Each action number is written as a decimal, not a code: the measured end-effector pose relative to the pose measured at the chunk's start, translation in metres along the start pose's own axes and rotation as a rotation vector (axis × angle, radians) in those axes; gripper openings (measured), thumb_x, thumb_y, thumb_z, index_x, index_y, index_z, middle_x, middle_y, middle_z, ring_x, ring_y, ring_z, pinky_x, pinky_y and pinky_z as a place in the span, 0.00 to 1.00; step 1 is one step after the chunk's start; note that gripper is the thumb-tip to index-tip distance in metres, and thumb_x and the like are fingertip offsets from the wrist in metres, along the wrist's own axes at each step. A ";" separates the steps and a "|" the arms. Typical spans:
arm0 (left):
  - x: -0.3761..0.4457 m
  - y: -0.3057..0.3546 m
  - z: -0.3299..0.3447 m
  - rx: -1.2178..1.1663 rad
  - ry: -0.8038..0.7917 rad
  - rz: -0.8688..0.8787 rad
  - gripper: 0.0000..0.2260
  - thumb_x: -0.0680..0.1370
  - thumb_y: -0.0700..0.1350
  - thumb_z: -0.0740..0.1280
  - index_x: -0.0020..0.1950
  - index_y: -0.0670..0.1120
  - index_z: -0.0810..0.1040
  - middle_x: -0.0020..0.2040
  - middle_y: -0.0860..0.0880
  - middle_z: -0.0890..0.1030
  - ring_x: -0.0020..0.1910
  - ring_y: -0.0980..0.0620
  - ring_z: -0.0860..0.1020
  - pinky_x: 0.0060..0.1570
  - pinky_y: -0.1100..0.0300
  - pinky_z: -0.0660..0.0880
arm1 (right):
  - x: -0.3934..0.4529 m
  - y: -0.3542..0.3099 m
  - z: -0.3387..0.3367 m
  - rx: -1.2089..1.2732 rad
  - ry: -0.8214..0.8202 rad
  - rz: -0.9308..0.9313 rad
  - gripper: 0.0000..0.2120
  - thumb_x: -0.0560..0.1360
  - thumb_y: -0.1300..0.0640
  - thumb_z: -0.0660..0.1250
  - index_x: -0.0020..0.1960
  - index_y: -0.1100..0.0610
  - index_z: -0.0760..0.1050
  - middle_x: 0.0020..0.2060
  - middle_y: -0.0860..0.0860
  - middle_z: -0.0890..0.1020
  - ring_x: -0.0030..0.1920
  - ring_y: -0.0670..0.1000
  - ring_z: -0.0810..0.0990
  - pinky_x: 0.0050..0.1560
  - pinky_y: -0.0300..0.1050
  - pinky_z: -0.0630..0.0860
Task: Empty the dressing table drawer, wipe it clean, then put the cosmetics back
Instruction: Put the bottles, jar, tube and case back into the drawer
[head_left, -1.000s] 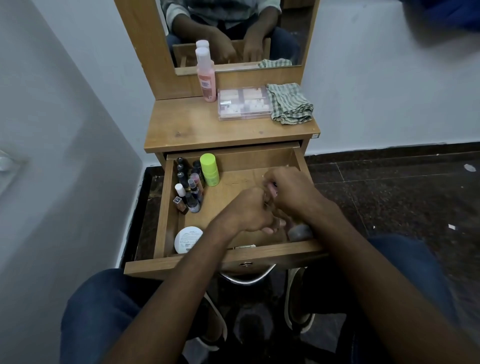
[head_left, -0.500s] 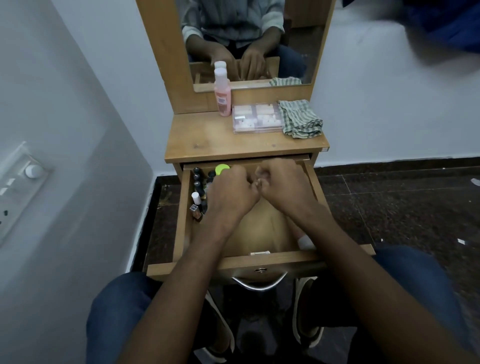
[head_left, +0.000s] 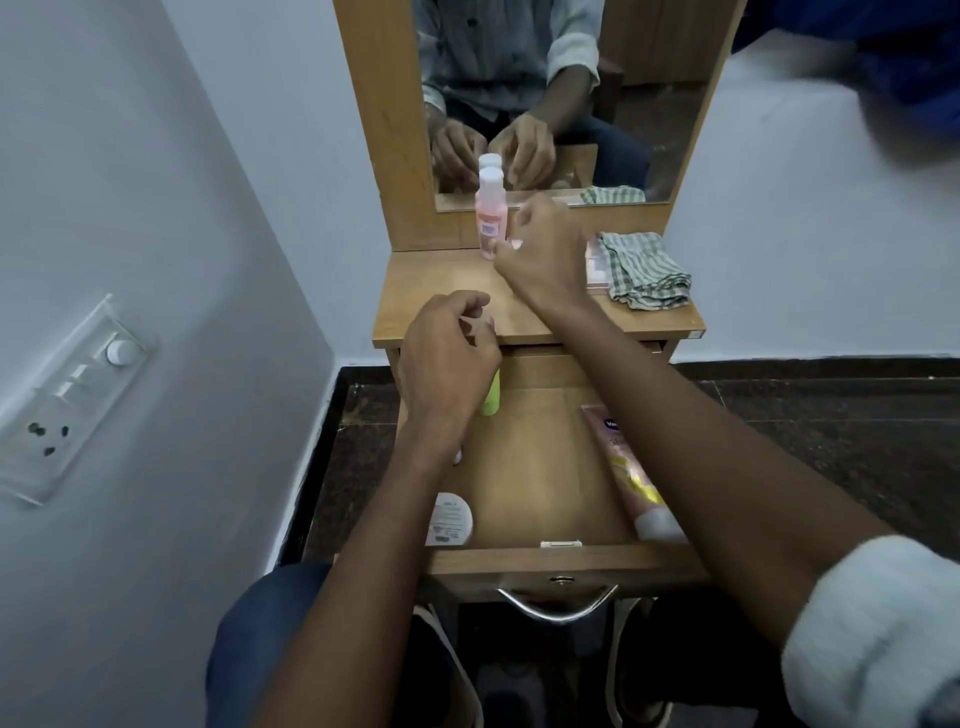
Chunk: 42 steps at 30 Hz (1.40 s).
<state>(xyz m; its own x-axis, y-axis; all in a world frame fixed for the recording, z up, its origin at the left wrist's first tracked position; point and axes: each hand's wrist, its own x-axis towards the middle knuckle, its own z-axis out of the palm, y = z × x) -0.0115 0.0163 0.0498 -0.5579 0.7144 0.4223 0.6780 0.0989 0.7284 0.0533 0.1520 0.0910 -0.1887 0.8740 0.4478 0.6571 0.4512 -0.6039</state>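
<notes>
The wooden drawer (head_left: 561, 564) stands pulled out toward me. Inside lie a pink tube (head_left: 631, 473) along the right wall, a white round jar (head_left: 451, 519) at the front left and a green bottle (head_left: 491, 397) at the back. My left hand (head_left: 447, 358) hovers over the drawer's back left with fingers loosely curled, and nothing shows in it. It hides the small bottles beneath it. My right hand (head_left: 540, 249) is raised over the table top (head_left: 441, 296), next to the pink bottle (head_left: 491, 223). Its fingers are curled, and whether they pinch something small is unclear.
A checked cloth (head_left: 644, 270) lies at the table top's right, beside a clear compact box (head_left: 597, 265) partly hidden by my right hand. The mirror (head_left: 545, 93) rises behind. A switch and socket panel (head_left: 67, 400) is on the left wall. My knees flank the drawer handle (head_left: 558, 605).
My hands were together over the drawer and have separated. The right one rose to the table top beside the pink bottle. The left one lifted to the drawer's back edge. The view tilted upward.
</notes>
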 end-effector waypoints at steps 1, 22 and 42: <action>0.001 0.000 0.001 -0.029 0.001 -0.010 0.13 0.78 0.47 0.70 0.62 0.52 0.84 0.55 0.56 0.85 0.50 0.56 0.83 0.53 0.52 0.82 | 0.006 -0.003 0.005 -0.006 -0.010 0.002 0.18 0.72 0.50 0.78 0.55 0.56 0.77 0.51 0.52 0.79 0.50 0.50 0.76 0.41 0.39 0.66; 0.015 -0.018 -0.011 -0.099 0.234 -0.178 0.10 0.76 0.47 0.70 0.55 0.54 0.85 0.57 0.61 0.81 0.55 0.54 0.81 0.59 0.52 0.78 | 0.021 -0.027 0.069 -0.415 -0.119 -0.686 0.16 0.67 0.62 0.75 0.54 0.53 0.83 0.53 0.55 0.81 0.52 0.58 0.78 0.46 0.51 0.70; 0.017 -0.030 -0.027 -0.074 0.098 -0.197 0.12 0.77 0.47 0.70 0.58 0.55 0.86 0.58 0.57 0.86 0.59 0.54 0.82 0.69 0.44 0.73 | -0.016 -0.036 0.040 -0.169 -0.298 -0.326 0.13 0.74 0.67 0.71 0.56 0.57 0.84 0.55 0.55 0.84 0.58 0.58 0.80 0.53 0.51 0.79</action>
<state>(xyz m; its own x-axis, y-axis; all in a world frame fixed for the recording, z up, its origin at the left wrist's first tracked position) -0.0535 0.0069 0.0496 -0.7222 0.6152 0.3161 0.5168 0.1762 0.8378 0.0040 0.1291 0.0792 -0.5901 0.7165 0.3721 0.6339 0.6966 -0.3361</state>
